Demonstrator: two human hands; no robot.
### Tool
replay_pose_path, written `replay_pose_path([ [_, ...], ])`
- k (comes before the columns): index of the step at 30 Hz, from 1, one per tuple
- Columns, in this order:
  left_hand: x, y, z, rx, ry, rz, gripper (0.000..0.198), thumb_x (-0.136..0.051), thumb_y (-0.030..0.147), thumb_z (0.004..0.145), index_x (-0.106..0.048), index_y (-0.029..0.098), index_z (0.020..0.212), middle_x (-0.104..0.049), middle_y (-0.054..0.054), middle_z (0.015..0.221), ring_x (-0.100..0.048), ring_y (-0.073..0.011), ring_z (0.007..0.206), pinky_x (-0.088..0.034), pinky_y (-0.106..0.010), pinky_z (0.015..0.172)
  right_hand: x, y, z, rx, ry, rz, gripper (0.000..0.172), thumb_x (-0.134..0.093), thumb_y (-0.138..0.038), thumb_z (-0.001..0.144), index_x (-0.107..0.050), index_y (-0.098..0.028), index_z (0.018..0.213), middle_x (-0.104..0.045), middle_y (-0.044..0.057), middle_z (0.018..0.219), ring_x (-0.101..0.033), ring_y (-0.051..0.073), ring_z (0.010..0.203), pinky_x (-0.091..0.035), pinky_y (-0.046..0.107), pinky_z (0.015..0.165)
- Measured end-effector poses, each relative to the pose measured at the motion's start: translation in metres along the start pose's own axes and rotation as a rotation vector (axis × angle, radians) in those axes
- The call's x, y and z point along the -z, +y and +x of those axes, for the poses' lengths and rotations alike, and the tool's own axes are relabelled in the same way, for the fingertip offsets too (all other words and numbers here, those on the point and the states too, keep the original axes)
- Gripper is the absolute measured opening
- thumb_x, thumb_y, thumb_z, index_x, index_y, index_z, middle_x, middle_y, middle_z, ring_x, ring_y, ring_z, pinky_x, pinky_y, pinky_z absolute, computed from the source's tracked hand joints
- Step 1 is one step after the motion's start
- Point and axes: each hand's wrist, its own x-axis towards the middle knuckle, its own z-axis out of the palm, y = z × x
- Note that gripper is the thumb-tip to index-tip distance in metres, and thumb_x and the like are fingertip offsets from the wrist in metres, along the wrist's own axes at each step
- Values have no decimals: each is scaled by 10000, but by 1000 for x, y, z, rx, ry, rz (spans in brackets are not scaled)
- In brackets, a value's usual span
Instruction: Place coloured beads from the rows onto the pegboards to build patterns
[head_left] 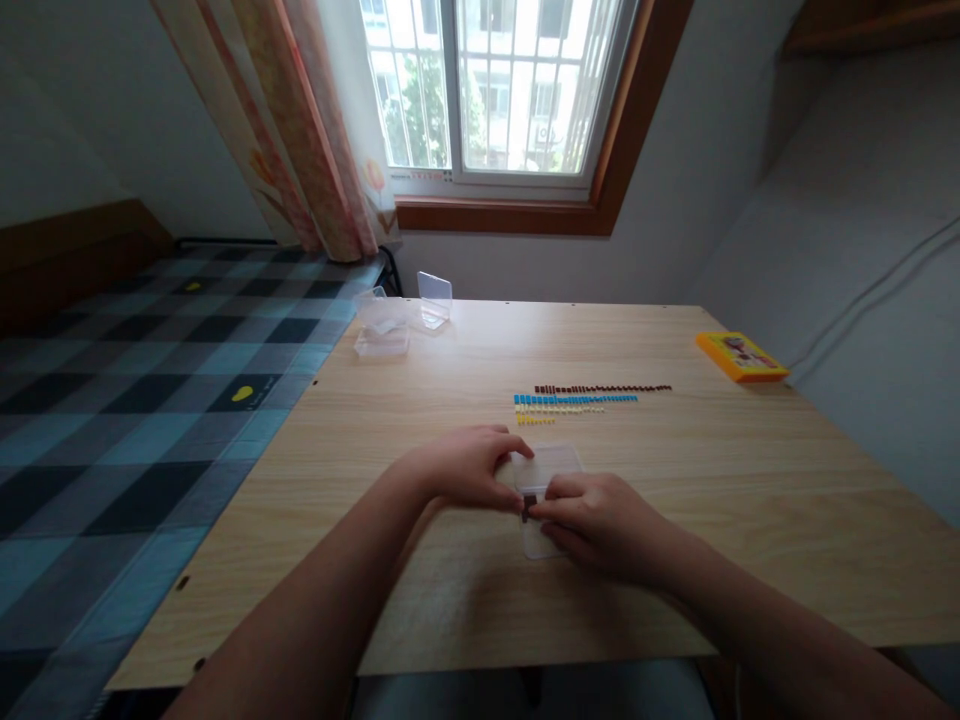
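Note:
A small clear plastic box (pixel 551 466) lies with its lid open on the table, in front of me. My left hand (pixel 472 465) grips it at the left side, fingers bent by the lid and thumb at the inner edge. Over the near half of the box, my right hand (pixel 596 520) is closed, its fingertips pressed on small dark brown pieces (pixel 529 506). Those fingers partly cover the pieces. Just beyond the box run rows of tiny pieces: yellow (pixel 534 421), cream (pixel 555 409), blue (pixel 574 399) and dark brown (pixel 600 388).
Several clear plastic boxes (pixel 382 342) stand at the table's far left corner, one with its lid upright. An orange-yellow box (pixel 742 357) lies near the right edge by the wall. A bed with a checked cover (pixel 150 420) adjoins the table (pixel 337 610) on the left.

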Motion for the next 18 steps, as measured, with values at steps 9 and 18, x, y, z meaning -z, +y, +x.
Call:
replay_pose_path([
  [9,1,2,0,6,-16,9,697,-788,562,736,-660,246,1344,-675,-76,1179,-645,-242,985,-494,-321,846,0,1,0,1,14,22,279,-583,-179,949,-760,-249,1153,-729,33,910,-648,154,734,-428,264,663],
  [18,2,3,-1,6,-15,21,700,-779,552,733,-657,250,1352,-679,-71,1170,-649,-243,980,-494,-326,856,-2,4,-1,28,45,52,245,-577,-181,959,-757,-241,1115,-733,26,890,-646,147,719,-413,263,655],
])
